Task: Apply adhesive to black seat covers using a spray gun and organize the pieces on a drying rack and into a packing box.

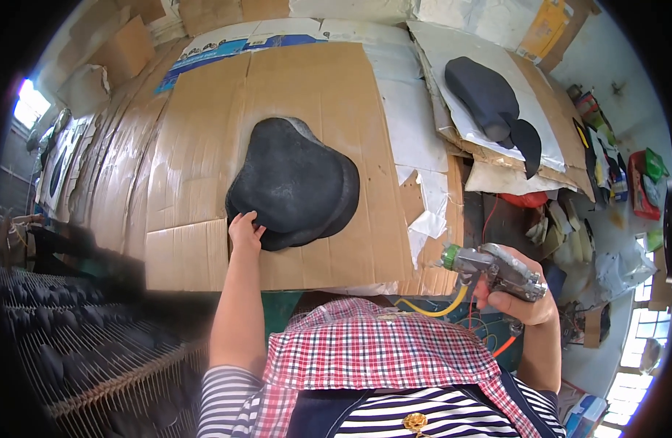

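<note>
1. While the left hand (245, 232) touches the near-left edge of a smooth, rounded black piece (296, 179), the right hand (529, 296) holds a metal spray gun (496, 269) well apart from it, over to the right.
2. The black piece, shaped like a broad seat with a narrower lobe pointing away from the person, lies near the middle of a cardboard-covered surface (190, 182). A second dark layer shows past its right and near edges.
3. The left fingers are partly curled at that edge; whether they pinch it or merely rest there cannot be told. The right fingers are wrapped around the gun; how far its trigger is pressed cannot be told.
4. The gun's green nozzle collar (450, 256) points leftward, and no spray can be seen. A yellow hose (453, 303) curves below it; an orange hose (505, 347) hangs lower.
5. Judging by the tool, the step seems to be spraying. To do it well, the left hand should steady or turn the piece by its rim only, clear of the nozzle's line.
6. Even, overlapping passes at a constant distance would likely suit the curved top, with both hoses held off the piece.
</note>
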